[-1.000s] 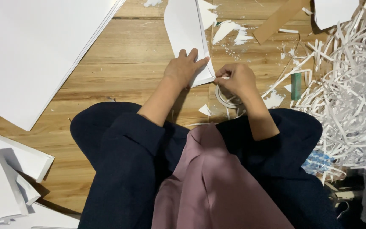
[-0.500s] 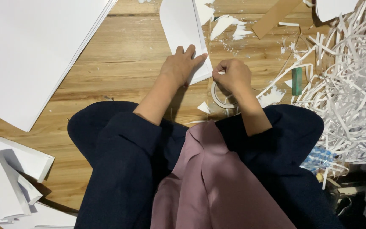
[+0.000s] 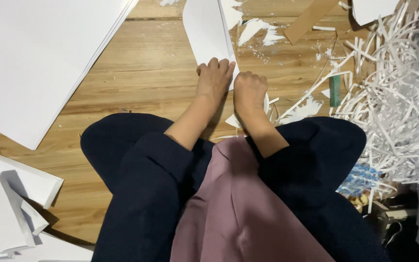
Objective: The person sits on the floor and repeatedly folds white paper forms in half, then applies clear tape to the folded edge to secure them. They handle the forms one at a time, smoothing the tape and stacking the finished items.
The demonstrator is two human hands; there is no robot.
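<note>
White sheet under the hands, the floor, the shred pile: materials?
White sheet: looks like matte paper or thin card, flat with a cleanly cut curved edge; left hand presses it. Floor: wood planks, visible grain, low sheen. Shred pile: thin white paper strips, curling.

A white paper sheet (image 3: 204, 34) lies flat on the wooden floor (image 3: 146, 77), long and narrow, its far end rounded — its near end pinned under the left hand (image 3: 213, 80). Its right edge runs straight, ending just beside the curled right hand (image 3: 249, 92).
</note>
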